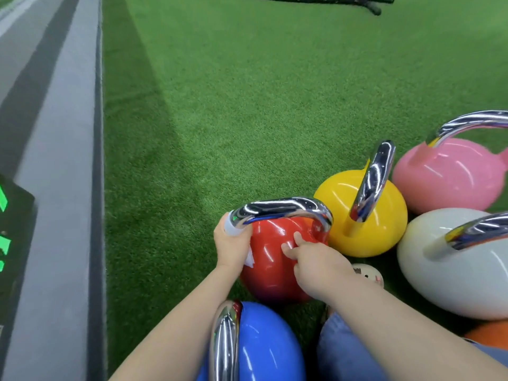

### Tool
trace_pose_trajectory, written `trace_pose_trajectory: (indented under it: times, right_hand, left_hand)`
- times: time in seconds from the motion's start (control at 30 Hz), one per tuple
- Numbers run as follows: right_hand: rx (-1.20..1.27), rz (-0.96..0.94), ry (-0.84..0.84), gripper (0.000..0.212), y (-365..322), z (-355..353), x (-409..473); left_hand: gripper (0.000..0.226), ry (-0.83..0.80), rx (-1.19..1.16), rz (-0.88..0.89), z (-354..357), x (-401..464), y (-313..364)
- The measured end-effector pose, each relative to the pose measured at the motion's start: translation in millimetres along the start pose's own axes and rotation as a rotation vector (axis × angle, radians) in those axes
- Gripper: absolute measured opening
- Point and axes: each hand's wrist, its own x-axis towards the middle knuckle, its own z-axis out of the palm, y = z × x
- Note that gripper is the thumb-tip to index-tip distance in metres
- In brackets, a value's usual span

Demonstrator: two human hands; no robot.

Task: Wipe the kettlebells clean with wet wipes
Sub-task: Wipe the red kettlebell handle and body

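A red kettlebell (270,268) with a chrome handle (283,206) stands on green turf in front of me. My left hand (232,247) grips the left foot of that handle, and a white wet wipe (249,259) shows between my palm and the red body. A pale bit also covers the fingertip by the handle. My right hand (316,266) rests on the red body near the handle's right foot, two fingertips touching the surface and holding nothing I can see.
Around it stand a yellow kettlebell (341,207), a pink one (445,180), a grey one (450,273), a blue one (266,345) and an orange edge (489,335). A small round beige object (368,273) lies between them. Grey flooring (55,188) runs along the left; black ropes (343,1) lie far off.
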Motion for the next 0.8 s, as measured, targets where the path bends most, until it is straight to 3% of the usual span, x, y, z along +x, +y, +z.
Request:
trace_pose_trajectory:
  times: [0.2,0.3,0.37,0.5,0.63,0.73,0.8]
  right_hand:
    - [-0.059,0.032,-0.002,0.057,-5.3,-2.1,1.5]
    - [-0.05,0.038,0.001,0.055,-4.6,-2.0,2.3]
    - [-0.042,0.043,-0.004,0.054,-4.5,-0.6,2.7]
    - [-0.019,0.062,0.003,0.056,-4.6,0.9,3.0]
    - [0.004,0.051,0.016,0.056,-5.0,0.6,5.1]
    - [0.017,0.048,0.016,0.059,-3.8,-1.4,6.5]
    - [0.024,0.048,0.008,0.059,-3.4,-2.0,5.9]
  left_hand:
    - [0.024,-0.059,-0.095,-0.071,-0.9,-1.0,-15.0]
    - [0.026,-0.217,-0.149,-0.166,-11.0,-2.4,-15.8]
    - [0.024,-0.407,-0.19,-0.21,-21.4,2.7,-8.0]
    - [0.027,-0.686,0.065,-0.21,-37.4,22.9,5.7]
    - [0.052,-1.049,0.173,-0.291,-42.4,46.5,34.1]
    - [0.027,-1.298,0.413,-0.309,-21.2,56.2,77.6]
    - [0.06,-1.285,0.572,-0.422,-2.6,52.2,100.5]
